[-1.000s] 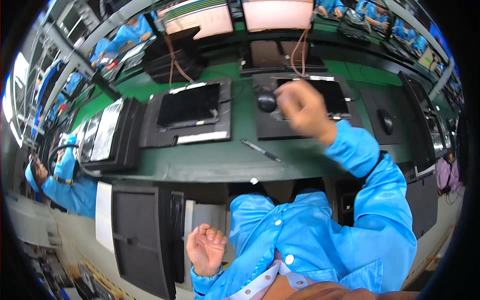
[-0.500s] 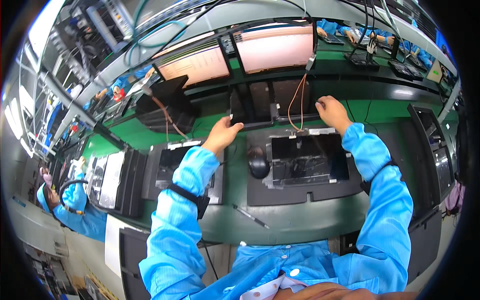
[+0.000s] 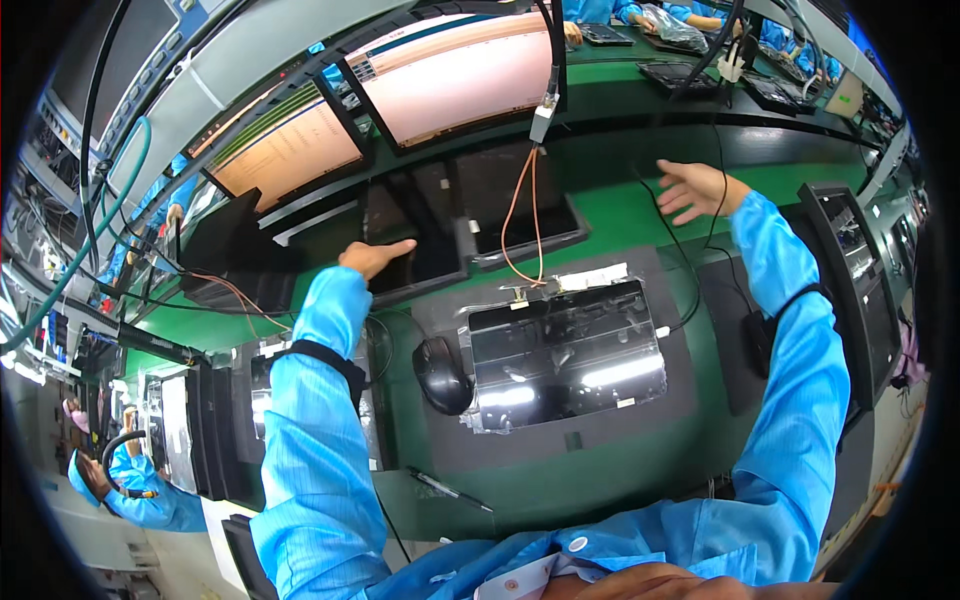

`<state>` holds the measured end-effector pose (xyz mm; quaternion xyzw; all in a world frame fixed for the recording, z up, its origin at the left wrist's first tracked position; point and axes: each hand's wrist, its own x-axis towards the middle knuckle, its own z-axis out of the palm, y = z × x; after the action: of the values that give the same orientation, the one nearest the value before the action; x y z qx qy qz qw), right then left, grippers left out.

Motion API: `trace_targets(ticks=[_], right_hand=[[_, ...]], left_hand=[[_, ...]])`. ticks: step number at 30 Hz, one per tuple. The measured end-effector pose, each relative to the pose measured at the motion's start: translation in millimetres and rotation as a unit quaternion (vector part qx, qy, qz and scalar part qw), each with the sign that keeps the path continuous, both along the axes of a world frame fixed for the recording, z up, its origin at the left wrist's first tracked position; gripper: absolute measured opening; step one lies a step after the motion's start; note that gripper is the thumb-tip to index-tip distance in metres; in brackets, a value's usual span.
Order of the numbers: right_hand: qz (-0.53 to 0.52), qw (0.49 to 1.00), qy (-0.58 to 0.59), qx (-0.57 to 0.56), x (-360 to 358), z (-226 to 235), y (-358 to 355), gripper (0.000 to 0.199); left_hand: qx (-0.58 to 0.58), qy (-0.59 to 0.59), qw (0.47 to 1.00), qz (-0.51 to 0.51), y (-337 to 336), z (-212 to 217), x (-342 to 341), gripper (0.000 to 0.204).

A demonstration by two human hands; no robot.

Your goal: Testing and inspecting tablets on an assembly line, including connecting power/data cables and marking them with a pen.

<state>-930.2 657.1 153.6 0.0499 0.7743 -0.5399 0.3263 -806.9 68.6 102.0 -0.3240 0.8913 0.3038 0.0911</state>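
Reaching: both arms stretch forward over the green table (image 3: 640, 225).
Left hand (image 3: 375, 256): fingers extended and open, touching a dark tilted panel (image 3: 415, 240).
Right hand (image 3: 695, 188): fingers spread, empty, above the table near black cables (image 3: 690, 270).
Between them: glossy screen panel (image 3: 565, 350) lying flat, black mouse (image 3: 442, 373) just beside it.
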Motion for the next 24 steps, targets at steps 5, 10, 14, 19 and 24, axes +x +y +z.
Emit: trace_targets(ticks=[5, 10, 14, 19, 24], right_hand=[[0.049, 0.994, -0.034, 0.087, -26.2, -13.0, -83.2, 0.088], [-0.031, 0.997, -0.008, -0.076, -15.7, -16.7, -77.7, 0.044], [-0.155, 0.929, -0.034, -0.334, 8.9, -11.7, -48.9, 0.027], [-0.243, 0.892, 0.038, -0.380, 53.9, -2.4, 6.2, 0.025], [-0.329, 0.809, 0.159, -0.460, 98.8, 23.3, 112.3, 0.016]], left_hand=[[0.137, 0.042, 0.988, -0.054, 69.5, 8.0, 0.4, 0.102], [0.138, 0.099, 0.984, 0.048, 114.2, 7.9, -20.8, 0.085], [0.213, 0.098, 0.971, 0.040, 131.6, 15.0, -20.6, 0.079], [0.449, 0.209, 0.861, -0.117, 151.1, 51.1, -16.5, 0.063], [0.453, 0.322, 0.828, -0.075, 151.1, 104.9, 19.2, 0.056]])
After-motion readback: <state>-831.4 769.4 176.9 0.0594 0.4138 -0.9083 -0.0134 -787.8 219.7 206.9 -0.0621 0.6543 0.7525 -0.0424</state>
